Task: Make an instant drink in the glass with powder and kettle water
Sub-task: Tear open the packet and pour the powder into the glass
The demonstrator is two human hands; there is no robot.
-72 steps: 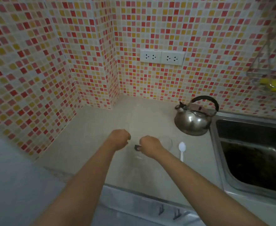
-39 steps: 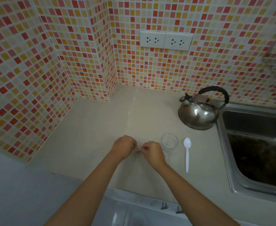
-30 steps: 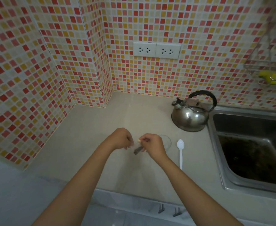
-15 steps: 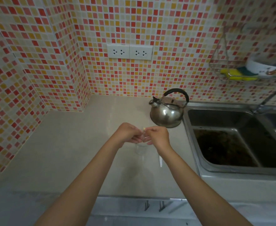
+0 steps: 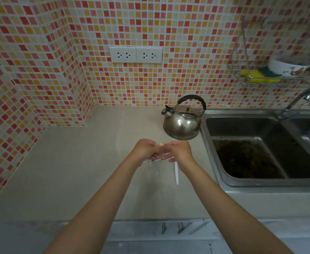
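Surface (image 5: 88, 162) lies bare leftward; sink (image 5: 260, 154) edges the right. Left hand (image 5: 147, 150) and right hand (image 5: 178, 151) fingers pinch a small packet (image 5: 162, 145) over the clear glass (image 5: 155, 166), spoon (image 5: 176, 172) beside it, kettle (image 5: 182, 123) behind

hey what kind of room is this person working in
Most likely a home kitchen: a steel sink set into the counter, a metal kettle beside it, and a wall rack holding a yellow sponge over mosaic tiling.
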